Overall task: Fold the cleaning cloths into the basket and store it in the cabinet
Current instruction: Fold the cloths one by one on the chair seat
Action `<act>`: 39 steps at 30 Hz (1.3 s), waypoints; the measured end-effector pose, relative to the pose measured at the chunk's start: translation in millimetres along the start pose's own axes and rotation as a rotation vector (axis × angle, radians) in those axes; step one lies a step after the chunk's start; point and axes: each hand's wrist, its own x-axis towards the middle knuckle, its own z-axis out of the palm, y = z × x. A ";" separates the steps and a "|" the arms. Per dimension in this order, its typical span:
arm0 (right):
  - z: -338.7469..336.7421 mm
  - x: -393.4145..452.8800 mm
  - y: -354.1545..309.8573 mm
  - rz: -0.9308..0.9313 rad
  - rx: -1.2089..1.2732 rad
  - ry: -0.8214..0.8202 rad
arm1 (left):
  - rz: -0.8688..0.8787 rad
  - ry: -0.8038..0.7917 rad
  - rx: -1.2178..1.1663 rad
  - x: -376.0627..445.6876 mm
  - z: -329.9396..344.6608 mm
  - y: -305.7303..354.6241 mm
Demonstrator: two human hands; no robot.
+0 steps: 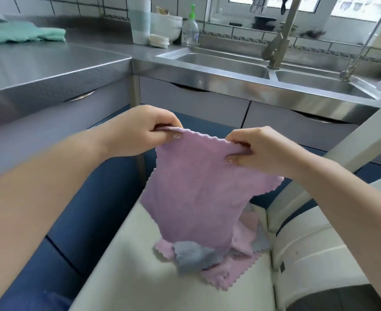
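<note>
**Lilac cloth held at two corners**

Head view: lilac cleaning cloth hangs between both hands above a cream surface. Left hand pinches its upper left corner; right hand pinches the upper right. Pink and grey cloths lie heaped below. The soap bottle label is unreadable.

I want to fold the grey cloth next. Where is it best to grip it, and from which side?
Pinch the grey cloth at its free near-left edge, coming from above on the left: that part lies bare on the white surface, while pink cloths overlap its right side.
</note>
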 end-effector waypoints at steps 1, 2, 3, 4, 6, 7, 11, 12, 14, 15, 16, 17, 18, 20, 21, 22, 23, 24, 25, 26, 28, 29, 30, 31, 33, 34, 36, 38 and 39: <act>1.0 -0.9 1.8 0.017 -0.016 -0.008 | -0.013 0.019 -0.008 -4.3 -7.0 -3.0; 2.0 -2.2 3.1 0.038 -0.029 -0.025 | -0.018 0.040 -0.010 -8.6 -13.6 -5.9; 3.0 -2.7 5.2 0.061 -0.042 -0.051 | -0.023 0.065 -0.007 -13.4 -19.4 -9.2; 3.4 -3.7 5.9 0.080 -0.053 -0.073 | -0.032 0.094 -0.003 -19.2 -24.6 -12.3; 2.9 -4.5 7.1 0.101 -0.015 -0.102 | -0.057 0.160 0.009 -31.9 -33.2 -20.7; 2.8 -3.8 7.6 0.106 0.016 -0.097 | -0.075 0.187 0.017 -39.0 -37.0 -25.7; 4.6 6.6 7.0 0.137 0.177 0.027 | -0.175 0.233 0.028 -60.3 -44.2 -45.3; 5.7 12.0 4.2 0.141 0.224 0.063 | -0.203 0.257 0.032 -64.9 -46.9 -49.7; 10.0 20.7 -1.7 0.169 0.337 0.087 | -0.250 0.330 0.036 -70.1 -49.1 -58.5; 12.8 24.7 -4.8 0.180 0.401 0.077 | -0.269 0.369 0.040 -72.9 -50.1 -62.9; 16.0 30.5 -8.1 0.186 0.463 0.065 | -0.285 0.396 0.045 -77.2 -53.1 -66.9; 18.9 34.5 -8.4 0.192 0.517 0.051 | -0.305 0.396 0.052 -78.7 -52.4 -71.4; 20.7 38.5 -9.7 0.193 0.567 0.041 | -0.328 0.377 0.067 -81.1 -51.9 -76.2; 21.7 44.5 -14.2 0.203 0.646 0.027 | -0.371 0.326 0.110 -87.0 -51.2 -84.8; 21.1 46.7 -15.5 0.203 0.661 0.021 | -0.386 0.320 0.133 -88.7 -50.9 -88.2; 21.2 49.4 -17.3 0.198 0.658 0.020 | -0.403 0.330 0.149 -91.7 -52.3 -91.1; 21.4 51.9 -17.8 0.196 0.636 0.025 | -0.420 0.349 0.161 -93.5 -53.6 -93.8; 21.6 53.8 -18.2 0.190 0.599 0.037 | -0.436 0.378 0.173 -94.7 -55.1 -95.4; 21.7 55.8 -19.4 0.179 0.555 0.056 | -0.448 0.417 0.179 -96.7 -56.1 -97.1; 21.6 57.9 -19.4 0.170 0.510 0.099 | -0.450 0.467 0.166 -96.6 -56.5 -99.1; 22.9 60.9 -20.4 0.165 0.495 0.192 | -0.430 0.606 0.060 -99.0 -54.9 -102.1; 23.4 61.2 -22.1 0.159 0.495 0.205 | -0.417 0.667 -0.003 -99.7 -53.7 -101.0; 22.4 60.0 -25.6 0.144 0.493 0.201 | -0.406 0.717 -0.057 -100.4 -52.9 -99.9; 23.0 58.3 -28.9 0.122 0.517 0.195 | -0.391 0.748 -0.104 -103.4 -52.9 -97.0; 25.7 46.9 -35.8 0.080 0.636 0.198 | -0.366 0.769 -0.176 -114.0 -51.9 -87.5; 27.6 36.0 -40.1 0.065 0.695 0.211 | -0.354 0.757 -0.202 -122.2 -50.8 -84.1; 33.9 14.2 -43.5 0.025 0.768 0.234 | -0.345 0.701 -0.236 -143.2 -47.7 -75.2; 48.0 -7.9 -44.8 0.008 0.832 0.239 | -0.355 0.614 -0.254 -165.7 -37.9 -69.1; 58.0 -18.4 -45.6 0.009 0.849 0.234 | -0.371 0.566 -0.258 -175.7 -29.8 -66.9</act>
